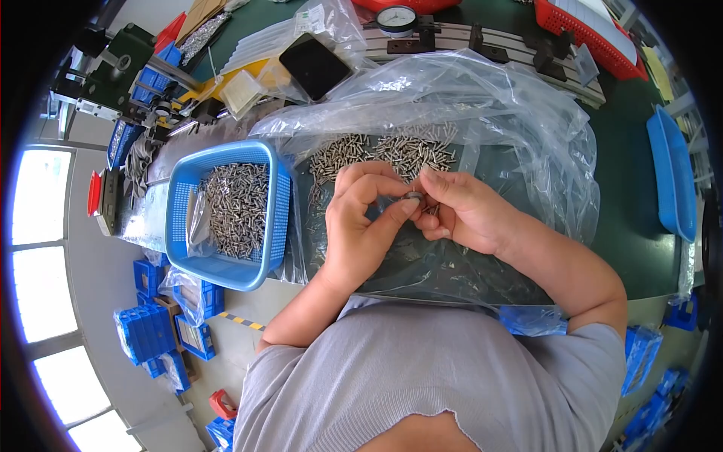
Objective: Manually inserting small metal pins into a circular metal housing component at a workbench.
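My left hand (365, 215) and my right hand (463, 203) meet over the table in front of me. Between my left thumb and fingers is a small round metal piece (413, 196), like a ring, its details too small to make out. The curled fingers of my right hand hold small metal pins (431, 210), and its fingertips reach toward the round piece. Just beyond both hands, loose metal pins (418, 154) lie heaped on clear plastic sheeting (520, 98). To the left, a blue plastic basket (276, 215) holds many similar pins (237, 207) and a clear bag.
A dial gauge (397, 21) on a metal rail stands at the back, near a black flat device (315, 66). A red basket (591, 38) is at the back right, a blue tray (672, 173) at the right edge. Green machinery (124, 60) stands far left; blue crates (147, 331) are on the floor.
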A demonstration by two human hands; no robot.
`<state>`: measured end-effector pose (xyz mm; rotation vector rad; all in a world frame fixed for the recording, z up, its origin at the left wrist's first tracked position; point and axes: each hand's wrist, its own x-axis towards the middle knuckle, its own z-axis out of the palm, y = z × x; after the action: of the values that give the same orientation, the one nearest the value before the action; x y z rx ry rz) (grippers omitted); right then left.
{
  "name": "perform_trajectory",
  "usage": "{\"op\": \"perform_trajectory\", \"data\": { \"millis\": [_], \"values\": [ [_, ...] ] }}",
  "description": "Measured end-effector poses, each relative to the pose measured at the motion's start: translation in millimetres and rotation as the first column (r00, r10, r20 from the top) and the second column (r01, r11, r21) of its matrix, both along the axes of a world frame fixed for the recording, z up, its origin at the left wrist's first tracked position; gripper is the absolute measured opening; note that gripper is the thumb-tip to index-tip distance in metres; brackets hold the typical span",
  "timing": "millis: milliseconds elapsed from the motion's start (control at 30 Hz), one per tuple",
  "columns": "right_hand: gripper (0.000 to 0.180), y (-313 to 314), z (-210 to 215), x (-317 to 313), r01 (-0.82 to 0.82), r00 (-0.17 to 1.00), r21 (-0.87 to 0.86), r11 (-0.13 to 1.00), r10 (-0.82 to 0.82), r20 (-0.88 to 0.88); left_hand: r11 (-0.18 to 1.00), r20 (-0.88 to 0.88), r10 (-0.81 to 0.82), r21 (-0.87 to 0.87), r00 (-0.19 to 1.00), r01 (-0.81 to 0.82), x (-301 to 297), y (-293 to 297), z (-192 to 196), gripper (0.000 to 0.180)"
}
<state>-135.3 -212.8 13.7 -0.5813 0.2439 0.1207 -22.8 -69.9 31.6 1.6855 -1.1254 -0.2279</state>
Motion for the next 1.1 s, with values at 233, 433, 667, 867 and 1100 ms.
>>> {"op": "perform_trajectory", "data": {
  "millis": [233,433,667,867,1100],
  "values": [
    [0.028,2.2,-1.8,-0.2,0.010,1.000,-0.052,0.999,-0.012,-0.026,0.999,0.375,0.016,-0.042,0.927,0.000,-1.2,-1.1,10.2,0.023],
    [0.026,-4.8,-6.4,-0.1,-0.004,1.000,0.042,0.999,0.003,0.009,0.999,0.072,-0.042,-0.007,0.997,0.043,13.6,9.2,17.4,0.014],
    [0.022,-4.0,2.9,0.4,0.045,0.999,0.025,0.999,-0.046,0.022,0.993,0.210,0.002,0.112,0.978,-0.027,28.5,4.4,15.6,0.015],
    [0.021,-10.0,-2.8,1.8,0.039,0.997,0.063,0.997,-0.043,0.063,0.965,0.404,-0.185,0.249,0.896,0.087,23.8,-3.8,-0.9,0.015],
    [0.017,-11.2,-2.0,2.6,0.046,0.996,0.101,0.994,-0.053,0.065,0.963,0.507,-0.120,0.269,0.854,-0.025,15.7,-10.8,-8.7,0.014]
  ]
}}
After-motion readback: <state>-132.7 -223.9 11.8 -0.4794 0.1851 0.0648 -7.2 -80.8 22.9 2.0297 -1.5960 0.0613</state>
